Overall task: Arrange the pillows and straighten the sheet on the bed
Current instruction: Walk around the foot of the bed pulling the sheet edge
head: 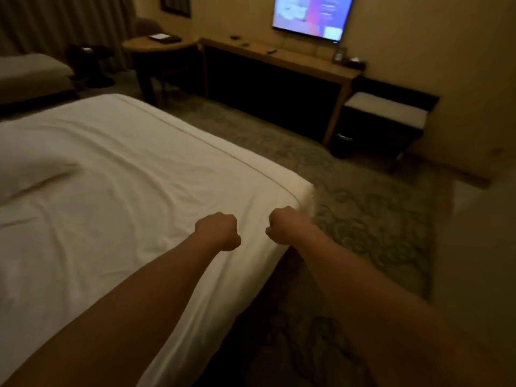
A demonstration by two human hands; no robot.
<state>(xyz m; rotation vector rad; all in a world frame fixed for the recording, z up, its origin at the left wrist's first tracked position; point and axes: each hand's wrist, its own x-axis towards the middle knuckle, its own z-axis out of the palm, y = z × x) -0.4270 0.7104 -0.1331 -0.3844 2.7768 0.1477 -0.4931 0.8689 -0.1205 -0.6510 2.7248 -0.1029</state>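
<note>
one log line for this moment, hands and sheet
left hand: fist on sheet | right hand: fist at bed edge | sheet: wrinkled | pillows: cannot tell

A white sheet [117, 174] covers the bed [212, 289], which fills the left and centre of the frame; creases run across it toward the lower centre. The left hand [218, 231] and right hand [283, 226] are fists side by side near the bed's corner, each grip closed on the sheet's edge. A blurred white bulge, perhaps a pillow [25, 174], lies at the left edge. A lit TV [312, 15] hangs at the top above a wooden worktop [282, 60]. Patterned carpet [371, 219] fills the right.
</note>
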